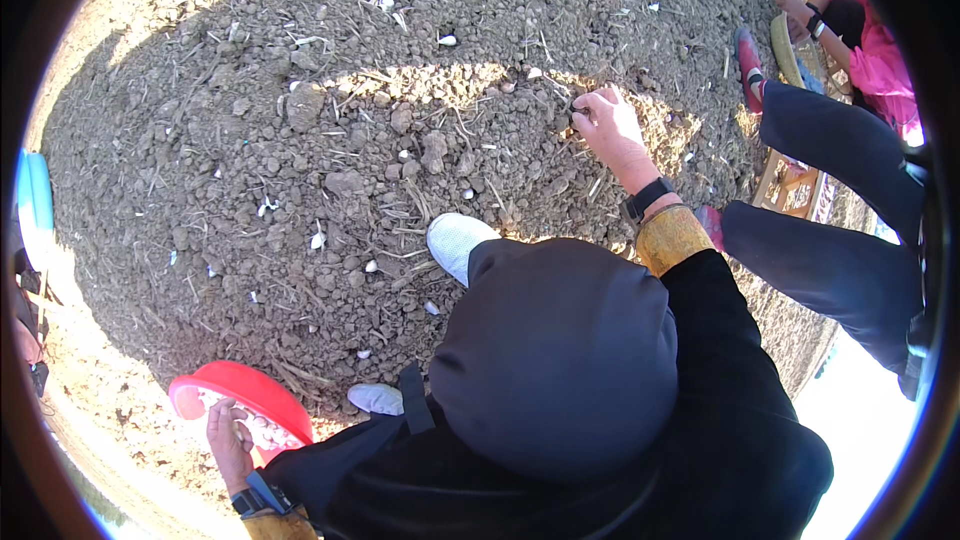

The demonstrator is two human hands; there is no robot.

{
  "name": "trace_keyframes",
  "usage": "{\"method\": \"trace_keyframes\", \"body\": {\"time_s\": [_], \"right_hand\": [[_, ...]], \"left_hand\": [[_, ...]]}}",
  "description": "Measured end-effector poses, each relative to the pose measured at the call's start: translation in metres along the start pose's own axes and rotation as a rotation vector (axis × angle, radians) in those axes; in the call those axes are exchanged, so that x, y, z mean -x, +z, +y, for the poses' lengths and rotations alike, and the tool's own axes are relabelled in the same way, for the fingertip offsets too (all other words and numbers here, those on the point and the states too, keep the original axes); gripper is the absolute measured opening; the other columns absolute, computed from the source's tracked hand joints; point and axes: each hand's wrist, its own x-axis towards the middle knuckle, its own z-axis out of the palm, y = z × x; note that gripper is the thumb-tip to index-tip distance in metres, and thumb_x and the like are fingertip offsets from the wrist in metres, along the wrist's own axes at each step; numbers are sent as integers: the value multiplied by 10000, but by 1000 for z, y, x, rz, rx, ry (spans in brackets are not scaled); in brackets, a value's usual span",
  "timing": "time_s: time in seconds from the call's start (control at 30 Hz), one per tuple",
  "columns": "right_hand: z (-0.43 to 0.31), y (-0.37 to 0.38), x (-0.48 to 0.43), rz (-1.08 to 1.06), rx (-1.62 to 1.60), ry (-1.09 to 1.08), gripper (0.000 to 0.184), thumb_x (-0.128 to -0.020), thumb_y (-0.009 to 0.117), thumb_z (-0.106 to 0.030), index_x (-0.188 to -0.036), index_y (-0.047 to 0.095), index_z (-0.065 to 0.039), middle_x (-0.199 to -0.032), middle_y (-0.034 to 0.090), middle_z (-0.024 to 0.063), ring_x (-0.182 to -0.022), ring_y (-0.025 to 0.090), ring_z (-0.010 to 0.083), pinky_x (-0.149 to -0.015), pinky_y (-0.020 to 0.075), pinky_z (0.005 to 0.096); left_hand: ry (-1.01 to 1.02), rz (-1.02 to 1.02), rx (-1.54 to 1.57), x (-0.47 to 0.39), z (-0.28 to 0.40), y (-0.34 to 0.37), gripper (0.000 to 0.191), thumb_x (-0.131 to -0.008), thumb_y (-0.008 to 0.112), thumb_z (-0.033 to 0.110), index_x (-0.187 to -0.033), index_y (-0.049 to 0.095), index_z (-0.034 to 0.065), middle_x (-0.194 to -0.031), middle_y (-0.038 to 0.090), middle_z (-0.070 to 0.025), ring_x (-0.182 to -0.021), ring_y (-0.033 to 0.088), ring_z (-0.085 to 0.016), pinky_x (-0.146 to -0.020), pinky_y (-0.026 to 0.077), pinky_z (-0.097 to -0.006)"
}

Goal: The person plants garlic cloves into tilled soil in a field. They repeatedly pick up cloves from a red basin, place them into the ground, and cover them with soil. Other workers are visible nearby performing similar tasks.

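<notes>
My right hand [611,127] reaches down to the cloddy soil [390,112], thumb and fingers pinched together at the surface. A small dark spot shows at its fingertips; I cannot tell whether it is a clod or a hole. My left hand [227,439] is curled over the rim of a red plastic basin [251,390], and a pale bit like a garlic clove shows between its thumb and fingers. Many pale cloves [270,431] lie in the basin. Single garlic cloves dot the soil, such as one white clove [448,40] farther off and another clove [371,266] near my shoe.
My white shoes [459,246] stand on the soil beside dark cloth over my bent leg [559,360]. At right are a co-worker's dark trouser legs [825,270], a person in a pink top [885,75] with a basket [784,49], and a wooden crate [787,184]. Dry straw litters the ground.
</notes>
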Motion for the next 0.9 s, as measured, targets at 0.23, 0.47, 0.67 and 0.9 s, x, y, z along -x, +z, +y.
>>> {"method": "trace_keyframes", "body": {"time_s": [0.23,0.47,0.67,0.9], "right_hand": [[-9,-11,-4,-89,-54,61,185,-918,641,-200,-1050,707,-87,-909,679,92,-827,685,251,-783,551,358],[-14,13,-84,81,67,33,331,-877,661,-252,-1174,676,-107,-1114,664,168,-1028,648,337,-925,519,427],[-46,17,-77,-85,-47,65,460,-860,693,-220,-1288,586,-91,-1071,694,150,-1010,667,323,-888,535,407],[-57,13,-62,14,-22,-112,447,-896,674,-258,-1292,580,-73,-1118,680,152,-1057,650,327,-917,526,417]], "left_hand": [[-12,19,-23,-2,-1,1,181,-1049,508,222,-1114,606,84,-814,629,-13,-461,424,-5,-370,283,-157],[-19,40,-16,2,2,3,169,-1039,522,207,-1113,607,81,-809,634,-7,-465,424,0,-377,274,-148],[-18,60,-36,3,4,6,155,-1035,524,200,-1099,605,85,-808,635,-9,-464,425,-2,-375,275,-150],[-29,37,7,-1,7,10,145,-1028,535,198,-1093,604,90,-798,629,0,-474,424,0,-383,260,-142]]}}
